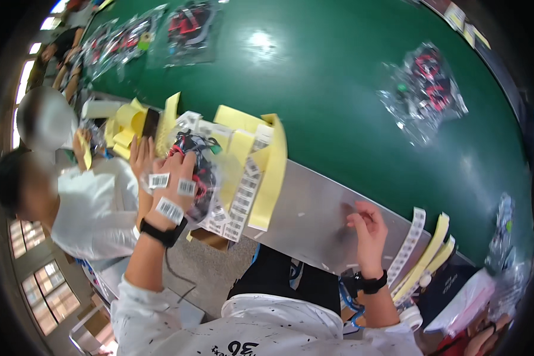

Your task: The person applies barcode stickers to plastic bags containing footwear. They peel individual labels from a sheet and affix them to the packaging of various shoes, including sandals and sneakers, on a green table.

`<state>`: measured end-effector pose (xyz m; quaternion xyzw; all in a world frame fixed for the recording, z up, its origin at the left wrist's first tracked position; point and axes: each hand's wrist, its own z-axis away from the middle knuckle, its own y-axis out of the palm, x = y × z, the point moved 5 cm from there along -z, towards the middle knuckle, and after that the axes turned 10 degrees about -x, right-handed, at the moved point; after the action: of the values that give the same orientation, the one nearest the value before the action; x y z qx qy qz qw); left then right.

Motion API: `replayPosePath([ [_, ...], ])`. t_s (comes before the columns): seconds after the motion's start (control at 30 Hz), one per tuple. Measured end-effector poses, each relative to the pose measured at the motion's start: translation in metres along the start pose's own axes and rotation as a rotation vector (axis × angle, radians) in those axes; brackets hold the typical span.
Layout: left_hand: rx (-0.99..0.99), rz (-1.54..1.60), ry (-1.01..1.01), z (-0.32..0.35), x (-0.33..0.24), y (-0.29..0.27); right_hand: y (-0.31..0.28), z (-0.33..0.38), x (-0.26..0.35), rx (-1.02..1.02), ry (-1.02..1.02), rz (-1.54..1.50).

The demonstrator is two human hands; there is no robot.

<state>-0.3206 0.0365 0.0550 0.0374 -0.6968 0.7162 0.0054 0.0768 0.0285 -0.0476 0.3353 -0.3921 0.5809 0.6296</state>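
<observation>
Label strips (241, 205) lie on the table (332, 118), right of bagged cables (204, 172).

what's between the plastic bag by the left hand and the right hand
In the head view: yellow paper and white label strips, then a stretch of grey metal before the right hand.

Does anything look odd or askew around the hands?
Yes. White barcode labels are stuck on the back of the left hand and near its wrist, an odd place for them. The yellow sheets beside the clear bag lie askew, overlapping. No damage stands out.
</observation>
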Motion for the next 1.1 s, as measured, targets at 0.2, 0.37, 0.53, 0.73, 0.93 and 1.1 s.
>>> replayPosePath([
  [0.2,-0.019,0.337,1.005,0.006,-0.201,-0.057,-0.048,-0.007,0.002,-0.09,0.112,-0.105],
  [0.37,0.02,0.142,1.576,0.047,-0.316,-0.005,-0.092,0.0,-0.017,-0.204,0.104,-0.113],
  [0.53,0.482,0.706,1.314,0.06,-0.319,0.014,-0.132,0.006,-0.038,-0.301,0.144,-0.133],
  [0.73,0.276,0.982,0.621,0.029,-0.311,0.007,-0.13,-0.017,-0.025,-0.155,0.205,-0.201],
  [0.93,0.156,0.971,0.447,0.006,-0.326,0.007,-0.12,-0.031,-0.019,-0.042,0.194,-0.159],
  [1.1,0.1,0.9,0.542,0.002,-0.338,0.014,-0.118,-0.034,-0.022,-0.032,0.199,-0.179],
])
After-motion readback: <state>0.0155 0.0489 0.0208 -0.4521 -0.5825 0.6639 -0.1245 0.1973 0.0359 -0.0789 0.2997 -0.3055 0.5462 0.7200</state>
